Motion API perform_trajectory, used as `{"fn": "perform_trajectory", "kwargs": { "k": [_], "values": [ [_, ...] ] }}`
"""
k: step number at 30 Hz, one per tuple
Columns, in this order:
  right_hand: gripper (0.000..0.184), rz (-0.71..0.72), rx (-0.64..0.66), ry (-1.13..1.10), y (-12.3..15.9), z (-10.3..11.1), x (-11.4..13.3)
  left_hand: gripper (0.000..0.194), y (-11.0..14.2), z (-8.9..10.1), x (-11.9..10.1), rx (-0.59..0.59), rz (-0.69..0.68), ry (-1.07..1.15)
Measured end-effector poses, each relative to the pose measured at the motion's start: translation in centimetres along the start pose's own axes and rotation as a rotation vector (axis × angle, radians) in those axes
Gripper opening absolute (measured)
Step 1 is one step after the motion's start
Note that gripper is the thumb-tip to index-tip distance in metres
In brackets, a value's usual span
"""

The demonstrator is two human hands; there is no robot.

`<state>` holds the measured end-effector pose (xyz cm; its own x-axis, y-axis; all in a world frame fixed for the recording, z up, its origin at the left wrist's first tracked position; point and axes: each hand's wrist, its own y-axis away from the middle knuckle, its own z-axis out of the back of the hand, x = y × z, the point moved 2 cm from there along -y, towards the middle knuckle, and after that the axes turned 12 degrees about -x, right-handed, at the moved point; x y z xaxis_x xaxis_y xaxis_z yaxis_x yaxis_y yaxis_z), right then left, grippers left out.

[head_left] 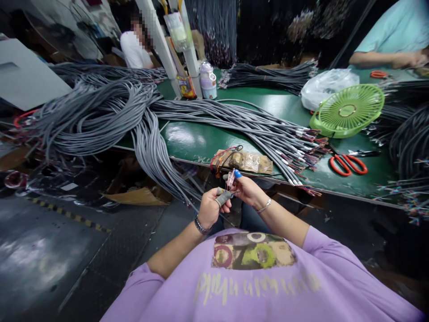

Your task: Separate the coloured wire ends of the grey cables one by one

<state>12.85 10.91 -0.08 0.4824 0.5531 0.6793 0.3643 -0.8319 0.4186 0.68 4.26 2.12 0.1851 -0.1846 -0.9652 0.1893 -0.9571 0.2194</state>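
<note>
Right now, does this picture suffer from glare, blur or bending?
In the head view, glare whitens patches of the green table and floor; the background and the space under the table are dark; the shirt looks stretched towards the lower corners, its lettering smeared; the thin wires between the left hand and right hand are too small to tell apart.

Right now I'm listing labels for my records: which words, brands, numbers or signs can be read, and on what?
None reads clearly.
Shirt: pale lettering, too blurred.
Packet: print too small and blurred.
Fan: hub mark too small.
</note>
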Motion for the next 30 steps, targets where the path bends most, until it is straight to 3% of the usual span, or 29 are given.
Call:
{"fn": "perform_trajectory", "kwargs": {
  "k": [7, 11, 20, 26, 30],
  "values": [
    [0.039, 0.029, -0.095, -0.118, -0.8, -0.4, -0.5, 0.028, -0.1, -0.1, 0.5, 0.001, 0.023, -0.020],
    [0.039, 0.052, -0.076, -0.131, -0.6, -0.7, -0.5, 0.028, -0.3, -0.3, 0.7, 0.000, 0.029, -0.033],
    [0.052, -0.138, -0.030, -0.072, 0.6, -0.1, -0.1, 0.029, 0.7, 0.5, 0.8, -0.022, 0.019, -0.007],
    [0.021, -0.033, -0.024, -0.006, 0.4, 0.0, 0.5, 0.030, 1.2, 0.5, 0.8, -0.042, 0.031, 0.049],
    [0.025, 0.059, -0.091, 0.058, 0.7, 0.2, 0.3, 0.027, 1.2, 0.5, 0.6, -0.093, -0.005, 0.084]
  ]
}}
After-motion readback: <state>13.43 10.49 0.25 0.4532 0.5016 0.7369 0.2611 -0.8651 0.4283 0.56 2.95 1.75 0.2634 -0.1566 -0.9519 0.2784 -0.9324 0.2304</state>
